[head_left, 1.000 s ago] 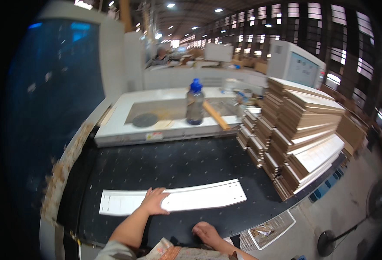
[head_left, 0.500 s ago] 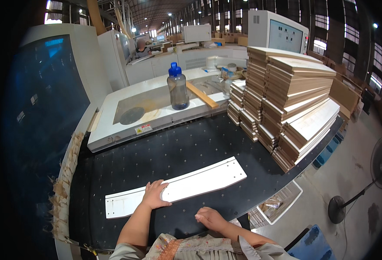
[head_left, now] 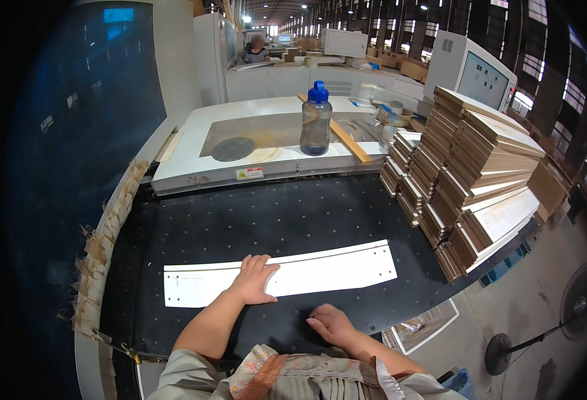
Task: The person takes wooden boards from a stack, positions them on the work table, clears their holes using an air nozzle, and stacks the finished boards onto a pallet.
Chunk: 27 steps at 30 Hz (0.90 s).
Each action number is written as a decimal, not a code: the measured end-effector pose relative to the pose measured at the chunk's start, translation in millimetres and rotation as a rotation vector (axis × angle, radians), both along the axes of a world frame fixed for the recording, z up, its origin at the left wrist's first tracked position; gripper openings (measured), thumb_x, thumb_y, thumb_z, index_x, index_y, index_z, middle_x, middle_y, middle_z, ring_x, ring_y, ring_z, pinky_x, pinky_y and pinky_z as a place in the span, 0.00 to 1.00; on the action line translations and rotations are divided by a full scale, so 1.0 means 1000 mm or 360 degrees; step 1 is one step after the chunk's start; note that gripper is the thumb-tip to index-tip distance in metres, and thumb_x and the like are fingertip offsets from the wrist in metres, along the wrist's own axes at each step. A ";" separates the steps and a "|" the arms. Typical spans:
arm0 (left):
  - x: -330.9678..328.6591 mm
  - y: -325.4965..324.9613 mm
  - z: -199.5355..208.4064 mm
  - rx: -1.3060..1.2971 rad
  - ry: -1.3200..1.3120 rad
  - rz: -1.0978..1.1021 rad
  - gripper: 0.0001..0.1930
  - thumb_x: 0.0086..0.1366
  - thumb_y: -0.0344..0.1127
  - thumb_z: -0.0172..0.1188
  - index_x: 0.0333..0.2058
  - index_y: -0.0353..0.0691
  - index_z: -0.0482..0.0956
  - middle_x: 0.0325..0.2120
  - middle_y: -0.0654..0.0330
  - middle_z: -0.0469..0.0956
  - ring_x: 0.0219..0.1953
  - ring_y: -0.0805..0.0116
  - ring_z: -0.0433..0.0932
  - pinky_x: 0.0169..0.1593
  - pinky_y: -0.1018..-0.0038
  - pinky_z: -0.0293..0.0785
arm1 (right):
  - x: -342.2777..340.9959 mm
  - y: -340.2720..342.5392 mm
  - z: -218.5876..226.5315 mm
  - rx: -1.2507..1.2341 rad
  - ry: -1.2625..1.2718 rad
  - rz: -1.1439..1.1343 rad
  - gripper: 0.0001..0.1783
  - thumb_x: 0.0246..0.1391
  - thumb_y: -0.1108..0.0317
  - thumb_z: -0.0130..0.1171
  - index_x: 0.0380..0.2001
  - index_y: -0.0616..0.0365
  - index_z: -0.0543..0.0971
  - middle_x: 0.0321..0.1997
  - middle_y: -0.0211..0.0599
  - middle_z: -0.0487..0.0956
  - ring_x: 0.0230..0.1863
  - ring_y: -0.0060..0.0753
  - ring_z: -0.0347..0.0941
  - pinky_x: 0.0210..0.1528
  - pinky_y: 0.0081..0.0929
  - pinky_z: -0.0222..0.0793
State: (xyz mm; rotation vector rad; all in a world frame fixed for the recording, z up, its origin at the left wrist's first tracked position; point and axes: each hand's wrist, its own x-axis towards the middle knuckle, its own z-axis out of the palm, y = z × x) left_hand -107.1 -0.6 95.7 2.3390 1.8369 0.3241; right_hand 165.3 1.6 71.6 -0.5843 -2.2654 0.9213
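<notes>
Panel (head_left: 320, 272) is lying flat on the black table (head_left: 273, 213), long axis running left to right in front of you, its right end tipped slightly up toward the board stack (head_left: 473, 167). Your left hand (head_left: 253, 280) is spread flat on the panel's near edge. Your right hand (head_left: 330, 323) rests loosely curled on the table just below the panel, holding nothing.

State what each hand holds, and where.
Nothing gripped. Left hand lies flat on the white panel, left of middle; right hand rests on the black table.
</notes>
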 end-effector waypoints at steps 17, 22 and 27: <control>0.022 -0.034 0.011 0.0465 0.0338 0.0143 0.38 0.40 0.46 0.70 0.53 0.51 0.67 0.60 0.48 0.55 0.64 0.49 0.51 0.61 0.36 0.37 | -0.113 0.093 0.074 0.0480 -0.1163 -0.0019 0.25 0.37 0.60 0.69 0.41 0.52 0.73 0.43 0.40 0.75 0.48 0.44 0.72 0.48 0.42 0.67; 0.025 -0.083 0.024 0.0317 -0.0011 0.0290 0.34 0.49 0.42 0.66 0.56 0.47 0.65 0.61 0.48 0.54 0.65 0.48 0.48 0.64 0.46 0.44 | -0.117 0.108 0.076 0.0545 -0.1186 -0.0007 0.27 0.38 0.59 0.69 0.42 0.53 0.72 0.42 0.40 0.74 0.49 0.45 0.71 0.48 0.41 0.67; -0.007 -0.202 -0.015 0.0661 -0.0230 0.0515 0.17 0.41 0.36 0.65 0.34 0.42 0.79 0.35 0.56 0.75 0.42 0.55 0.73 0.47 0.60 0.67 | -0.137 0.128 0.078 0.0711 -0.1228 -0.0115 0.28 0.37 0.59 0.70 0.42 0.54 0.72 0.44 0.40 0.74 0.49 0.45 0.70 0.48 0.41 0.68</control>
